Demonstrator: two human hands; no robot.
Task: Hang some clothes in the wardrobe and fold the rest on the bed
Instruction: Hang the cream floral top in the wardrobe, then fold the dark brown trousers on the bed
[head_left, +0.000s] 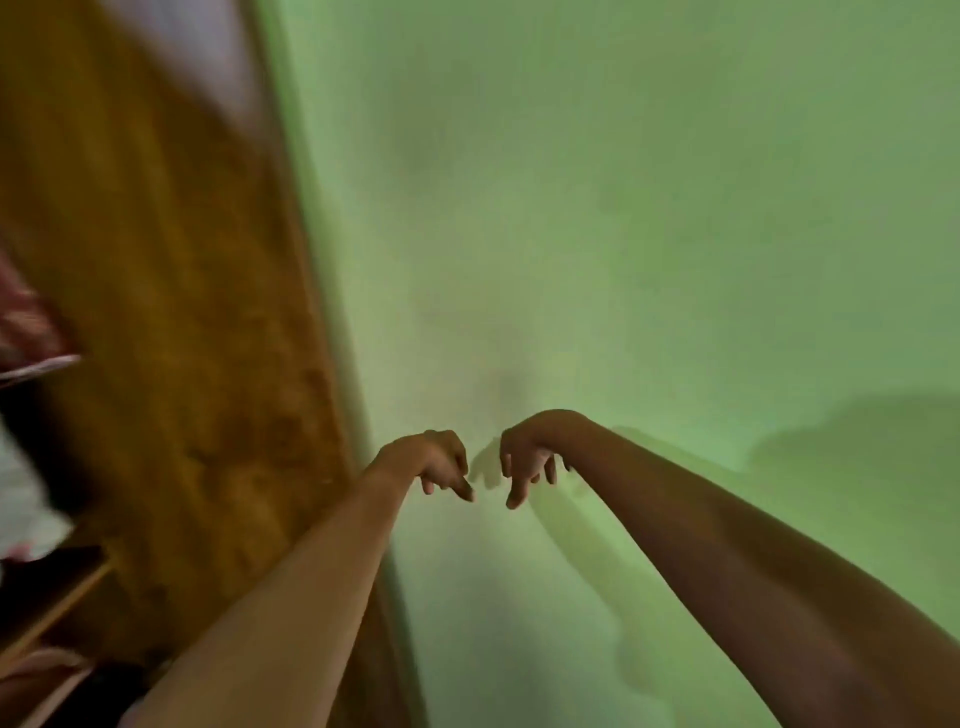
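Empty, the left hand (441, 461) and right hand (525, 460) droop by the wardrobe (182, 312); the clothes (26, 325) look soft and light, best gripped at the shoulders.

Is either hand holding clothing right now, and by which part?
Nothing is held. The left hand and right hand both hang loose and empty before the green wall.

I seem to be looking into a home bedroom: a brown wooden wardrobe (171, 312) (blurred clothes (31, 332) inside) against a pale green wall (649, 208).
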